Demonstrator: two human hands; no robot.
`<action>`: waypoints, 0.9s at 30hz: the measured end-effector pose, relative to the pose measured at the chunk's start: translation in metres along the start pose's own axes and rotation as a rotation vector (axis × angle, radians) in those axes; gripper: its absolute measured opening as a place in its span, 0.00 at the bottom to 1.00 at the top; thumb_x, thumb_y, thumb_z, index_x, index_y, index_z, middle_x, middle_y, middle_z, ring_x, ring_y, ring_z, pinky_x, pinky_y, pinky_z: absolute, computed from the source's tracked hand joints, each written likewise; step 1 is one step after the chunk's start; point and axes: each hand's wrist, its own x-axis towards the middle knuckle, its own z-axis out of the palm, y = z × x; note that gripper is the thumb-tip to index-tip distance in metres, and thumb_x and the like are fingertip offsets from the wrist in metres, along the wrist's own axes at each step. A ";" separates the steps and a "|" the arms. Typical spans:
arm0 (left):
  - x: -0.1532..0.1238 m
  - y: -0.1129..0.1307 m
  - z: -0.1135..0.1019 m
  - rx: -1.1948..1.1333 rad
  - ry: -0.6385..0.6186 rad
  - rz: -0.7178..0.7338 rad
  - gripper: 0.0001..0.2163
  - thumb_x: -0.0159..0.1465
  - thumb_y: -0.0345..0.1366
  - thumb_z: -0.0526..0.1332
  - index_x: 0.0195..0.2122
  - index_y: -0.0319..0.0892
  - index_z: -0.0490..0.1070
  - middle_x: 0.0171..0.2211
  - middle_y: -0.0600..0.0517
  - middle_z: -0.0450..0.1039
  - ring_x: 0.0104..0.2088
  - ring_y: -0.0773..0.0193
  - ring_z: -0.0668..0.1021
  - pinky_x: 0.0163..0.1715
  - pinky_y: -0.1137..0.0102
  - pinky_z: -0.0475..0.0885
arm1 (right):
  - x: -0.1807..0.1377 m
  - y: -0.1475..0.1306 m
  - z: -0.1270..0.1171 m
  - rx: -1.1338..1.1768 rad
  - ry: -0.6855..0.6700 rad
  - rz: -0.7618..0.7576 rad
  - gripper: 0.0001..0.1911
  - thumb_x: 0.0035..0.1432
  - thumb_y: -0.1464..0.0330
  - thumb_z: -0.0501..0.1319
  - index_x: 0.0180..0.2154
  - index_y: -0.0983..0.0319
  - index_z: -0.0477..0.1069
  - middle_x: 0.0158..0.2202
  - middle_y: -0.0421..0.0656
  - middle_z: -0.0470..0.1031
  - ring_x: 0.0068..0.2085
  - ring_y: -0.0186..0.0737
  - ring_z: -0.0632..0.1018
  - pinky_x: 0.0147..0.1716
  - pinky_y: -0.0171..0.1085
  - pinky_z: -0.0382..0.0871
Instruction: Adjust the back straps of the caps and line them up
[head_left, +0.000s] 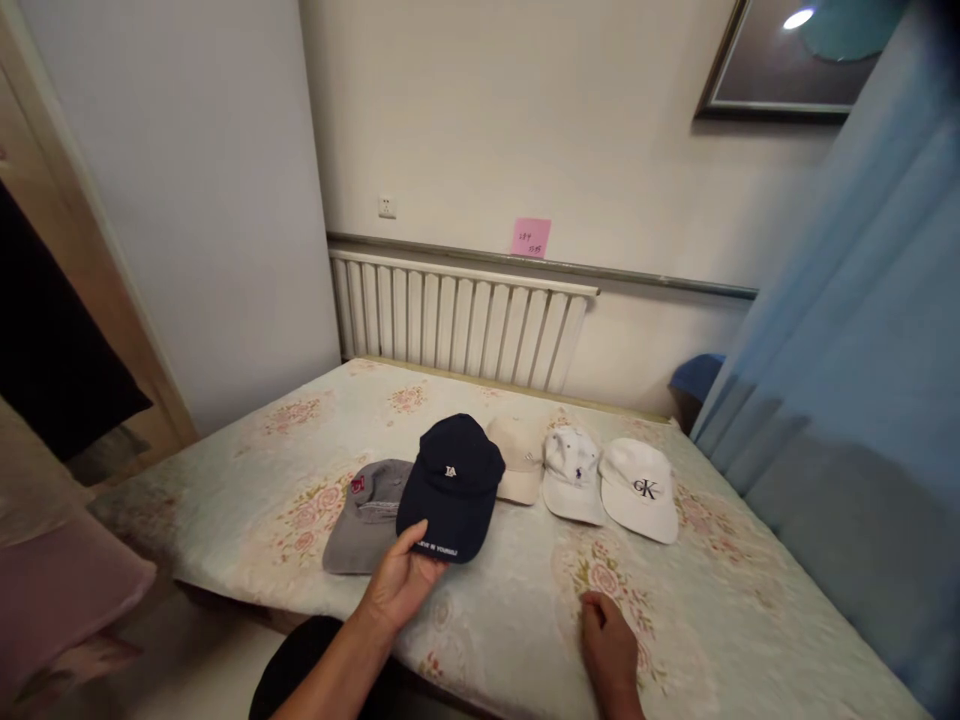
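My left hand (405, 588) grips a navy baseball cap (454, 490) by its brim, thumb on top and fingers underneath. Small white lettering runs along the brim's edge. Partly behind it on the left lies a grey baseball cap (360, 535) with a red mark. To the right sit a beige cap (516, 455), a white cap (571, 475) with a small dark emblem, and another white cap (637, 485) with black letters. My right hand (609, 640) is closed above the bed's near part, apart from the caps; whether its curled fingers hold anything is hidden.
The caps are on a bed (517, 590) with a floral cover. Behind it are a white radiator (465, 315) and a wall with a pink note (531, 238). A blue curtain (847, 350) hangs at right. Clothes (60, 340) hang at left, beside a pale cabinet (202, 200).
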 end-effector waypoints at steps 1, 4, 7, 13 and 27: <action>-0.003 -0.009 0.001 -0.009 0.000 -0.032 0.23 0.59 0.27 0.58 0.57 0.40 0.62 0.45 0.46 0.76 0.47 0.55 0.76 0.50 0.57 0.70 | -0.001 -0.002 0.000 0.035 -0.023 0.027 0.13 0.44 0.59 0.57 0.30 0.60 0.71 0.28 0.44 0.75 0.33 0.48 0.75 0.40 0.45 0.66; -0.012 -0.038 0.002 -0.041 -0.007 -0.127 0.23 0.59 0.28 0.58 0.57 0.40 0.62 0.45 0.46 0.76 0.47 0.54 0.76 0.50 0.56 0.70 | -0.009 -0.013 0.004 0.192 -0.136 0.095 0.18 0.45 0.55 0.59 0.32 0.62 0.71 0.26 0.43 0.77 0.29 0.45 0.77 0.35 0.43 0.70; -0.021 -0.068 0.000 -0.050 -0.041 -0.217 0.23 0.59 0.29 0.59 0.56 0.38 0.62 0.46 0.44 0.75 0.48 0.53 0.76 0.50 0.56 0.69 | -0.025 -0.028 0.010 0.418 -0.307 0.149 0.25 0.48 0.51 0.58 0.39 0.64 0.71 0.35 0.48 0.79 0.36 0.47 0.79 0.36 0.44 0.72; -0.041 -0.114 -0.012 -0.035 -0.072 -0.351 0.23 0.58 0.30 0.60 0.56 0.37 0.63 0.48 0.42 0.74 0.46 0.52 0.77 0.48 0.59 0.69 | -0.041 -0.043 0.022 0.839 -0.401 0.203 0.25 0.43 0.55 0.67 0.43 0.57 0.72 0.43 0.46 0.78 0.51 0.54 0.73 0.45 0.50 0.70; -0.025 -0.101 -0.023 0.006 -0.255 -0.482 0.18 0.61 0.40 0.57 0.48 0.34 0.71 0.41 0.42 0.77 0.46 0.50 0.76 0.52 0.61 0.64 | -0.043 -0.018 0.003 1.060 -0.393 0.483 0.21 0.37 0.68 0.68 0.39 0.62 0.76 0.39 0.46 0.80 0.45 0.51 0.77 0.49 0.50 0.68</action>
